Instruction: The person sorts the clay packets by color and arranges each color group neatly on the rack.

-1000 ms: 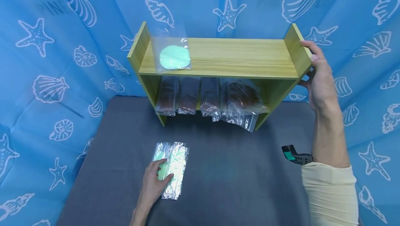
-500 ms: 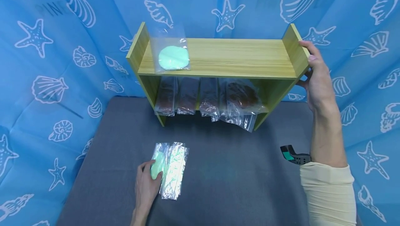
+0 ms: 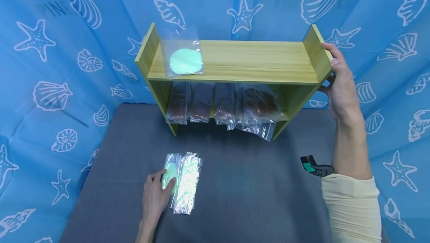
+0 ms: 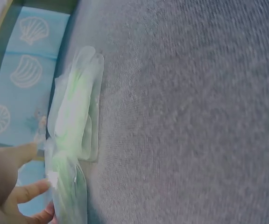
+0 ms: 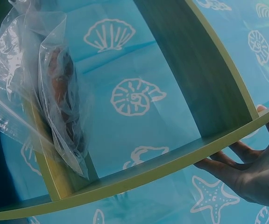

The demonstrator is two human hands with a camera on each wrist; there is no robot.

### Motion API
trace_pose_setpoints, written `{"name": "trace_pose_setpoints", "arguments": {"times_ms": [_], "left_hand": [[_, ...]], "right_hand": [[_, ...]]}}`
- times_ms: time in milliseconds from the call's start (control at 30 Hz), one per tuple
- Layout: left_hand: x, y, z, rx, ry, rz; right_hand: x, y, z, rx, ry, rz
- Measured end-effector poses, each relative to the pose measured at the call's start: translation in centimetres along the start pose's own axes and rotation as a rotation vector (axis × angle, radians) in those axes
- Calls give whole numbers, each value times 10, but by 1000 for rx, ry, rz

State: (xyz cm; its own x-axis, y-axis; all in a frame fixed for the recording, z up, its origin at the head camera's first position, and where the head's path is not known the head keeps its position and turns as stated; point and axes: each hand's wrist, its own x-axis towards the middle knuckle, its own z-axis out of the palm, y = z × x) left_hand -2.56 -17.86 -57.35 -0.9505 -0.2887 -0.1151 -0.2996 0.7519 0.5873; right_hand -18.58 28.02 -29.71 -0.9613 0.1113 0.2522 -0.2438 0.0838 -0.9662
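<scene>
My left hand point(image 3: 156, 192) is at the left side of a clear bag with a flat pale-green blob point(image 3: 169, 177). Its thumb and fingers are apart, and in the left wrist view fingertips point(image 4: 45, 185) touch the bag's edge. Directly right of it lie shiny clear bags point(image 3: 188, 183), overlapping on the table. My right hand point(image 3: 344, 88) grips the upper right side panel of a small wooden shelf point(image 3: 258, 58). A clear bag with a mint-green disc point(image 3: 186, 61) leans on the upper board's left end.
On the lower level, several clear bags with dark brown contents point(image 3: 203, 103) stand in a row, the rightmost bag point(image 3: 260, 103) jutting past the front edge. Grey cloth point(image 3: 248, 187) covers the table. A blue seashell curtain point(image 3: 215, 4) hangs close behind the shelf.
My left hand has drawn back to the left, off the shiny bags, and more of the pale-green blob shows. The right hand keeps its hold on the shelf.
</scene>
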Motion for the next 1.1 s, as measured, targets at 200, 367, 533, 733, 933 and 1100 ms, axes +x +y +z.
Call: {"name": "trace_pose_setpoints", "arguments": {"times_ms": [200, 367, 533, 733, 933, 1100], "left_hand": [[-1, 5, 0, -9, -12, 17], [1, 7, 0, 15, -3, 65], [4, 7, 0, -3, -21, 95], [9, 3, -1, -35, -79, 109], [14, -3, -9, -137, -155, 151], [18, -5, -17, -237, -208, 104]], "right_hand": [[1, 1, 1, -2, 8, -5], [1, 2, 1, -2, 12, -12], [1, 3, 1, 13, 15, -11], [1, 4, 2, 19, 18, -8], [0, 4, 2, 23, 17, -8], [1, 5, 3, 18, 11, -14]]}}
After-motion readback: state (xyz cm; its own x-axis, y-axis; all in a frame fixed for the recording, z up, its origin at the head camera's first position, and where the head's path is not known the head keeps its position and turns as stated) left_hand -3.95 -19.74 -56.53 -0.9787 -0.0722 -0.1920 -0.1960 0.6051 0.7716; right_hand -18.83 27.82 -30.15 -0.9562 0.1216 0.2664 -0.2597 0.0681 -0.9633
